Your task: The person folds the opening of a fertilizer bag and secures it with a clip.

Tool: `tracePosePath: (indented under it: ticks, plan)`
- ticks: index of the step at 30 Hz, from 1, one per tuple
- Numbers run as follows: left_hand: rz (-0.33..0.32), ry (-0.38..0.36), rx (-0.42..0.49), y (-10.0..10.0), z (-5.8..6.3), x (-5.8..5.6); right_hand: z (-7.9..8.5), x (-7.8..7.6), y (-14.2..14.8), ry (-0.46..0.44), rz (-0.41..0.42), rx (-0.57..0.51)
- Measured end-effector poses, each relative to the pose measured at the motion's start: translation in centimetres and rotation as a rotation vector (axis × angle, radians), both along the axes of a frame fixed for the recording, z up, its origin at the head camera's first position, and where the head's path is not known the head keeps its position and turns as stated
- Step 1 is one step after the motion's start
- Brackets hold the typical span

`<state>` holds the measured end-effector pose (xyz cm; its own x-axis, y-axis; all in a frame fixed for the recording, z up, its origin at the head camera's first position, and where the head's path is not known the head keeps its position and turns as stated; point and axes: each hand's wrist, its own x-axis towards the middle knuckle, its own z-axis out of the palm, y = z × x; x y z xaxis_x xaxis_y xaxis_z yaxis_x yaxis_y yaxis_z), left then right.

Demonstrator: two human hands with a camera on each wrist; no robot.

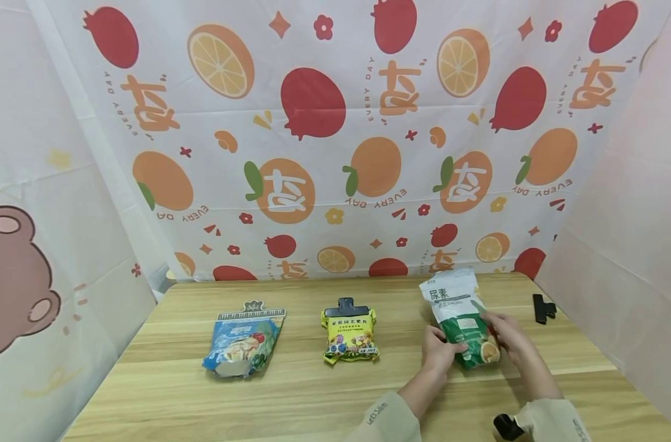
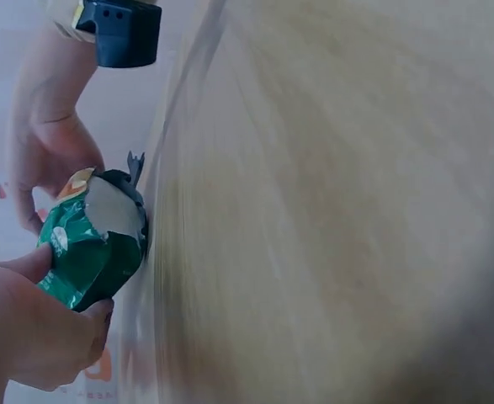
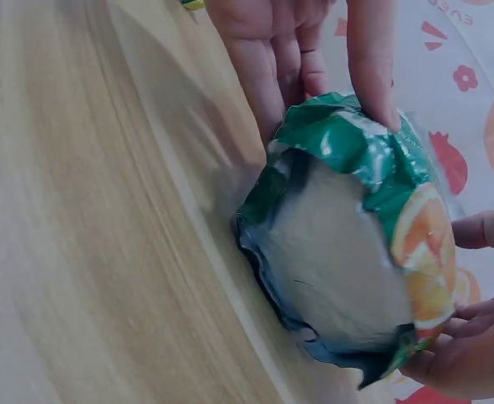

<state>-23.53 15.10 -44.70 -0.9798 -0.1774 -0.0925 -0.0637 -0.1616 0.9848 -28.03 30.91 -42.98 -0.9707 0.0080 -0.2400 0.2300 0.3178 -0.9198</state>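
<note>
A green-and-white urea bag [image 1: 468, 325], with an orange fruit printed on a lower corner, leans back over the right part of the table. My left hand [image 1: 440, 351] grips its lower left side, the thumb on the front. On the opposite edge my right hand [image 1: 509, 336] holds the bag between thumb and fingers. The right wrist view shows the bag's pale, flat bottom [image 3: 339, 252] facing the camera, its lower edge close to the tabletop. Whether it touches the wood I cannot tell. A black clip [image 1: 544, 309] lies to the right, apart from the bag.
On the wooden table [image 1: 291, 405], a yellow flower-fertilizer bag [image 1: 350, 337] with a black clip [image 1: 346, 308] lies mid-table. Further left is a blue bag [image 1: 241, 347] under a grey-white clip [image 1: 252, 312]. A fruit-print curtain [image 1: 335, 233] hangs behind.
</note>
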Motion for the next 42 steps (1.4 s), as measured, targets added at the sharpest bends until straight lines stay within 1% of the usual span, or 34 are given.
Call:
tracePosePath:
  ticks: [5,7,9,11,14,19,21,25,27,30,31,34,37,38,42]
  plan:
    - [0.002,0.098,-0.101,-0.2,0.0,-0.3,0.5,0.4,-0.2,0.013,-0.063,-0.048]
    - [-0.011,0.14,-0.14,-0.4,-0.1,-0.4,0.7,0.6,-0.3,0.026,-0.085,-0.058]
    - [-0.033,0.159,-0.166,-0.6,-0.2,-0.5,0.8,0.7,-0.3,0.038,-0.095,-0.064]
    - [-0.059,0.17,-0.188,-0.8,-0.3,-0.7,0.9,0.8,-0.2,0.048,-0.084,-0.071]
    - [-0.095,0.169,-0.229,-1.0,-0.6,-1.0,0.9,0.8,0.0,0.069,-0.044,-0.086]
    - [-0.101,0.17,-0.286,-1.3,-0.4,-1.2,1.1,0.8,0.3,0.113,0.004,-0.132]
    - [-0.097,0.172,-0.307,-1.4,-0.2,-1.3,1.3,0.9,0.3,0.112,0.01,-0.148]
    - [-0.101,0.186,-0.345,-1.6,-0.1,-1.6,1.9,1.3,0.3,0.094,0.021,-0.14]
    - [-0.1,0.211,-0.358,-1.7,-0.2,-1.8,2.1,1.4,0.3,0.105,0.026,-0.13]
    - [-0.083,0.289,-0.384,-1.9,-0.7,-1.9,2.1,1.6,0.5,0.136,0.041,-0.124]
    - [-0.073,0.336,-0.408,-1.9,-1.3,-2.2,2.1,1.6,0.5,0.151,0.049,-0.13]
    - [-0.069,0.382,-0.442,-2.1,-1.4,-2.0,2.2,1.7,0.7,0.185,0.082,-0.138]
    - [-0.083,0.342,-0.482,-2.1,-1.2,-1.8,2.4,1.9,0.9,0.201,0.102,-0.133]
    - [-0.094,0.298,-0.483,-2.2,-0.6,-1.5,2.5,2.0,1.0,0.203,0.109,-0.121]
    - [-0.106,0.232,-0.532,-2.0,-0.3,-1.4,2.4,2.2,1.5,0.195,0.128,-0.099]
